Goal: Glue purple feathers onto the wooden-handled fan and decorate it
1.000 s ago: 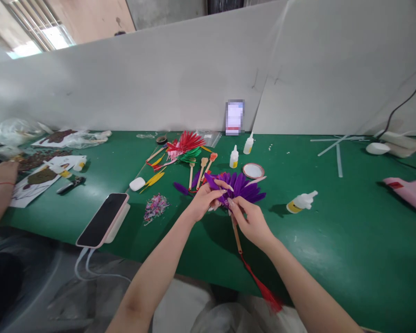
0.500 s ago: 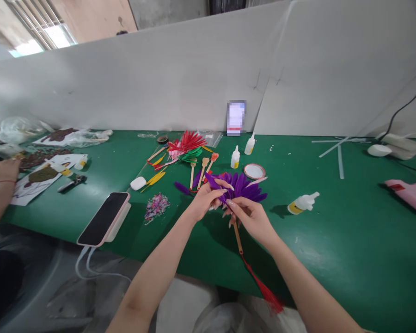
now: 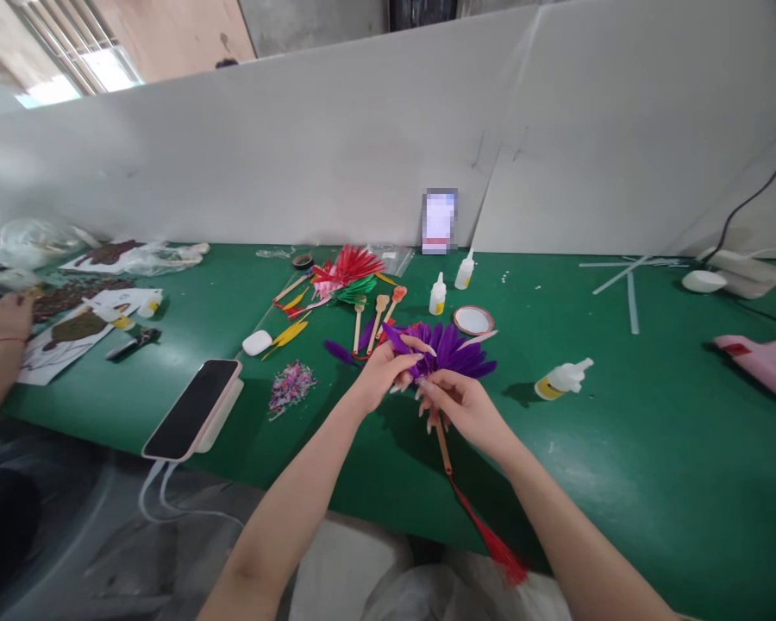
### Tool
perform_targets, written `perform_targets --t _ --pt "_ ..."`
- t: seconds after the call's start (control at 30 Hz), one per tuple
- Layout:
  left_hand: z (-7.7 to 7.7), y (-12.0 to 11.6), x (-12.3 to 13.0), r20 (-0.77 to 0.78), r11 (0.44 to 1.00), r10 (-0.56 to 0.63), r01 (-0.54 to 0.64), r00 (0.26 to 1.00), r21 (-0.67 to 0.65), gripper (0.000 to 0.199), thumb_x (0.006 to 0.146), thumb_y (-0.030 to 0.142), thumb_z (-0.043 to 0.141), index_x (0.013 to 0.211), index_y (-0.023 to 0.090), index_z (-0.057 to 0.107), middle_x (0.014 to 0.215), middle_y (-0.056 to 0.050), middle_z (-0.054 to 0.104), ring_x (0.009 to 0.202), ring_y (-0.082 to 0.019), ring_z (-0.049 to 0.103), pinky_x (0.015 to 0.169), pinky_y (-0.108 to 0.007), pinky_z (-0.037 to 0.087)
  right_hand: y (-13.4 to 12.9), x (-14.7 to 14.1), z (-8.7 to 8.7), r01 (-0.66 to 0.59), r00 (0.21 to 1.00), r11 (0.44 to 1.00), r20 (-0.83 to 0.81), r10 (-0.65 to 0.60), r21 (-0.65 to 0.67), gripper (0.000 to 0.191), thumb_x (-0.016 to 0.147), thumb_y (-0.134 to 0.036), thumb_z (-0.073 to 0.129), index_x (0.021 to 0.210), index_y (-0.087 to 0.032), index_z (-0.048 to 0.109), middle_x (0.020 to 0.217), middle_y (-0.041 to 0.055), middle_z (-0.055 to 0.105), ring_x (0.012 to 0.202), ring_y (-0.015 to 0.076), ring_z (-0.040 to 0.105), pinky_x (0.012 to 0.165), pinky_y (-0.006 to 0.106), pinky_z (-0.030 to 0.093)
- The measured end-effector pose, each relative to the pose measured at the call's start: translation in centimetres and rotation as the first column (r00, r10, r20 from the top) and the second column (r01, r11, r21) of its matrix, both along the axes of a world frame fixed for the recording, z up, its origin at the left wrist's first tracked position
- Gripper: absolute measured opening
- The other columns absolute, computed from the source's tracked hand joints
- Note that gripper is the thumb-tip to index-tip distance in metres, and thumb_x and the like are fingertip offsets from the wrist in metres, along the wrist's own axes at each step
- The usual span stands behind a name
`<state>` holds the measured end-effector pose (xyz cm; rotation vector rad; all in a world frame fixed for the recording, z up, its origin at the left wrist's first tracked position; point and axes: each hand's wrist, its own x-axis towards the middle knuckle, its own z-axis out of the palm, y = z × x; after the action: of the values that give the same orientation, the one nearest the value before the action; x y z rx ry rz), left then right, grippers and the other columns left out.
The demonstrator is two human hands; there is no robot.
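The left hand and the right hand come together on a purple feather fan, which is above the near part of the green tabletop. The grip of the left hand is closed, with a purple feather between its fingers; whether this feather is already fixed to the fan, one cannot tell. The grip of the right hand is also closed, pinching the fan at its base, where the feathers meet the wooden handle. From the end of this handle a red tassel hangs toward the person. Just behind the hands there is a white round dish with a reddish rim, and to its left lie some small wooden handles. Yellow feathers and a pile of colourful bits are on the left side. A white bottle with yellow label is to the right of the fan, well apart from the pink glue gun.
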<state>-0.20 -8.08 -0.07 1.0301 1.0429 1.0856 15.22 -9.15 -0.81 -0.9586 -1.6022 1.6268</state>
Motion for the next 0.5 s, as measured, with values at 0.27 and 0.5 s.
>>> perform_targets --t 0.27,0.5 --pt "-0.30 -0.16 0.25 -0.020 0.999 -0.039 0.039 0.999 -0.016 0.018 0.075 0.027 0.056 0.090 0.017 0.058 0.040 0.009 0.041 0.031 -0.003 0.034 0.033 -0.014 0.026 -0.09 -0.06 -0.24 0.007 1.000 1.000 -0.014 -0.007 0.002 0.030 0.081 -0.044 0.052 0.066 -0.018 0.049 0.048 -0.0056 0.048 0.038 0.0076 0.050 0.036 0.018 0.037" --pt "-0.13 -0.42 0.53 -0.040 0.995 -0.097 0.097 0.994 0.000 0.020 0.075 0.029 0.056 0.090 0.015 0.058 0.048 0.007 0.047 0.033 -0.003 0.039 0.033 -0.015 0.025 -0.12 0.08 -0.11 0.019 0.999 0.998 0.036 -0.021 0.053 0.036 0.081 -0.041 0.052 0.055 -0.018 0.045 0.039 -0.0058 0.044 0.032 0.0073 0.044 0.033 0.018 0.033"
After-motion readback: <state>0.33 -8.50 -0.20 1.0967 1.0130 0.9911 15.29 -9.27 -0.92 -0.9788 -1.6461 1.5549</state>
